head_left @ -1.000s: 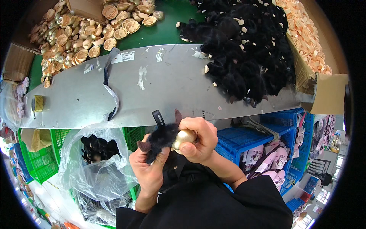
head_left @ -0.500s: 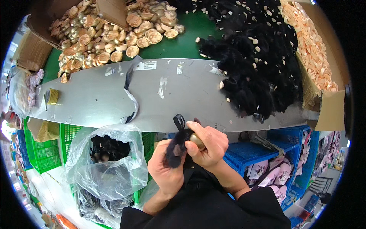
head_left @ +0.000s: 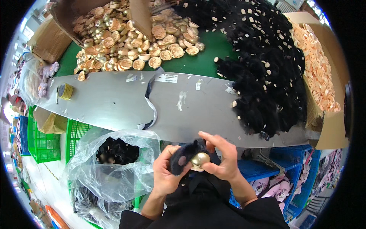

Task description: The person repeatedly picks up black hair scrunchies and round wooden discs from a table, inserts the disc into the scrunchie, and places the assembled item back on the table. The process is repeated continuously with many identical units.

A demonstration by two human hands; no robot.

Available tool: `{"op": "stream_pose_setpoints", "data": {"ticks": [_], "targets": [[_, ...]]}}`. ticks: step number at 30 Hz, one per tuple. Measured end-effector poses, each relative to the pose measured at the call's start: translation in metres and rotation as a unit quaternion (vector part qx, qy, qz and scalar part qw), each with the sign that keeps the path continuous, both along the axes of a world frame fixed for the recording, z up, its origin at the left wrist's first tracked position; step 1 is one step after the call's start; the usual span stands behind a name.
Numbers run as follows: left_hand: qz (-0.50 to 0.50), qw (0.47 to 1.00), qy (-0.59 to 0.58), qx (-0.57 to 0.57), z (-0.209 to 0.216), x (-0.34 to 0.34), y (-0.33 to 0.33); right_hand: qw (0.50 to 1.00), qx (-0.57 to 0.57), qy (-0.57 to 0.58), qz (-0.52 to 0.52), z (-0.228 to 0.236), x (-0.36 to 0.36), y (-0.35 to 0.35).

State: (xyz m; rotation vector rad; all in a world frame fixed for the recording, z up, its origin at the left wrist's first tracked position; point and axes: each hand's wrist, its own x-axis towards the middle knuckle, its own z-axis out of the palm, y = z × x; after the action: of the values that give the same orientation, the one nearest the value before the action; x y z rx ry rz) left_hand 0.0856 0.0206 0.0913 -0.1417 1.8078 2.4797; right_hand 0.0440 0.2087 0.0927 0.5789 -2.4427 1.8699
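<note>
My left grip (head_left: 164,171) is clasping a black furry piece (head_left: 178,160), which is sitting just below the centre of the frame, its dull pink ear patch (head_left: 182,160) facing up. A gold ball (head_left: 200,158) is resting against the right side of the fur, pale along its lower edge. My right grip (head_left: 227,158) is reaching in from the right, thumb touching or nearly touching the ball and forefinger stretching up and away; I cannot tell whether its hidden fingers are pressing from behind. Above, the grey worktop (head_left: 213,114) is curving across the frame, a yellow roll of tape (head_left: 65,92) standing toward its left end. Gold and peach shells (head_left: 114,42) are lying heaped at the upper left, while a pile of black furry pieces (head_left: 267,76) is covering the upper right, beside a cardboard box (head_left: 331,129) of peach pieces (head_left: 314,65). At the lower left, a clear plastic bag (head_left: 103,179) is holding more black pieces (head_left: 118,150).
</note>
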Motion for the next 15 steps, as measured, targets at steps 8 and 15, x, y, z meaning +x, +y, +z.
{"op": "stream_pose_setpoints", "data": {"ticks": [8, 15], "targets": [[-0.073, 0.997, -0.005, -0.02, 0.011, 0.0, -0.005, 0.806, -0.32, -0.436, 0.24, -0.029, -0.009, 0.013], [-0.072, 0.995, 0.045, 0.061, -0.001, -0.007, -0.023, 0.841, -0.334, -0.387, 0.176, -0.003, -0.014, -0.014]]}}
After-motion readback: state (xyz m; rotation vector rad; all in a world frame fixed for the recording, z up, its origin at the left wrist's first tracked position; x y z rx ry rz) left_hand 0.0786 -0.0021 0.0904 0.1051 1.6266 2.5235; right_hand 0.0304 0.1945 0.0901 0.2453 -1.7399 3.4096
